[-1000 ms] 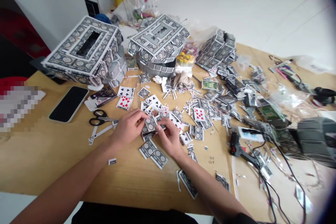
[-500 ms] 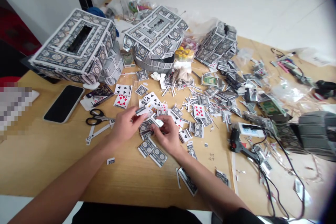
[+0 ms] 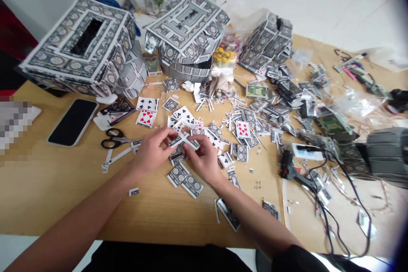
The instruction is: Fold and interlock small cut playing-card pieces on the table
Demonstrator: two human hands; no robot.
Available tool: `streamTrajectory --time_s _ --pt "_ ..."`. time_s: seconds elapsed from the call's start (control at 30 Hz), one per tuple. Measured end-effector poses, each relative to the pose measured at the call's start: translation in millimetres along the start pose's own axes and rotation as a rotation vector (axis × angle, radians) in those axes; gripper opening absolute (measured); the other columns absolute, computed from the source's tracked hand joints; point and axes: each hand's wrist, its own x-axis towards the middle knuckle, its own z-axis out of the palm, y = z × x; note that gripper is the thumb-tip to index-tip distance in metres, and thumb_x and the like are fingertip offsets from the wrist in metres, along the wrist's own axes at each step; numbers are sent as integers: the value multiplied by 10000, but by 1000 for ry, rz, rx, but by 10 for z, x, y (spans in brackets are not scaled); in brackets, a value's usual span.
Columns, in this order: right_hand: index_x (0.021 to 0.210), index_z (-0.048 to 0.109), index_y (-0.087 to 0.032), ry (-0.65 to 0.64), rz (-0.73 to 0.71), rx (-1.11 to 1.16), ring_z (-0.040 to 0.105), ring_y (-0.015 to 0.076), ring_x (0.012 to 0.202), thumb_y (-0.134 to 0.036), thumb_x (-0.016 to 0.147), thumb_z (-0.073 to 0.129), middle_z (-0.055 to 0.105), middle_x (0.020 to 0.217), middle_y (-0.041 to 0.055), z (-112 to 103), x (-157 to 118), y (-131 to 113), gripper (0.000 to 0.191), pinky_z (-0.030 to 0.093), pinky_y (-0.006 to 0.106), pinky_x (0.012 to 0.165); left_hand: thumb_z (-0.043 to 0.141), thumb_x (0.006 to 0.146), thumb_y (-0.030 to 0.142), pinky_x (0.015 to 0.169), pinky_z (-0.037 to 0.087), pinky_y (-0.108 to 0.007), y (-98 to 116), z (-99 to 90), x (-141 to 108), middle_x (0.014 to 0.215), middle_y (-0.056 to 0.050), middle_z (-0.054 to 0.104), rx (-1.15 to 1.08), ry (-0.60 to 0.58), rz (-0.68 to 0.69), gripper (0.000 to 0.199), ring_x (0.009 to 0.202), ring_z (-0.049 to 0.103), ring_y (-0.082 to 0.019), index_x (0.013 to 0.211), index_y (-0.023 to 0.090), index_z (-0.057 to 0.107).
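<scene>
My left hand [image 3: 153,148] pinches one end of a small folded playing card piece [image 3: 174,140], patterned grey with a white edge. My right hand [image 3: 204,155] grips a similar folded card strip [image 3: 193,142] between thumb and fingers. The two pieces meet between my fingertips; whether they are joined I cannot tell. Just beyond lies a face card [image 3: 184,127] among several loose playing cards [image 3: 181,114]. Under and in front of my hands are patterned card backs [image 3: 192,185]. Black-handled scissors [image 3: 115,138] rest left of my left hand.
A phone [image 3: 73,122] lies at the left. Card-covered boxes [image 3: 105,61] stand along the back, one with a tilted lid [image 3: 188,21]. Card scraps [image 3: 283,89] cover the right middle. A glue gun [image 3: 295,174], its cables and a power strip [image 3: 307,151] are at the right.
My fingers have brought the two folded card pieces together, their ends now meeting in line. The view has shifted slightly.
</scene>
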Motion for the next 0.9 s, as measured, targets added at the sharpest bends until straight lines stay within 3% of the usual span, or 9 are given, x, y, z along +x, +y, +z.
streamTrajectory --time_s 0.17,0.5,0.8,0.9 --pt "1210 707 -283 8 -15 -11 661 189 630 -478 1000 758 758 909 45 6 7 15 291 558 352 562 748 936 214 757 604 -245 12 21 13 925 -18 811 -52 39 -39 101 788 750 -155 1036 210 736" --pt "1213 692 -269 -47 -67 -12 737 196 674 -471 1019 735 780 879 35 -12 7 -64 284 545 333 545 808 934 313 633 543 -219 25 24 9 755 13 782 -5 96 -158 131 637 703 -136 980 198 768" --pt "1360 566 -292 -83 -44 80 660 180 563 -503 1085 615 761 827 28 -38 -21 -169 350 506 326 496 777 963 325 698 576 -233 27 53 -30 883 -29 832 53 112 -64 135 705 732 -147 1005 199 754" --pt "1358 567 -296 -90 -41 106 680 185 595 -513 1086 613 763 929 58 -41 -14 -155 350 522 332 499 756 978 337 699 587 -234 42 66 -39 882 -34 832 69 111 -55 142 699 726 -148 1015 200 749"
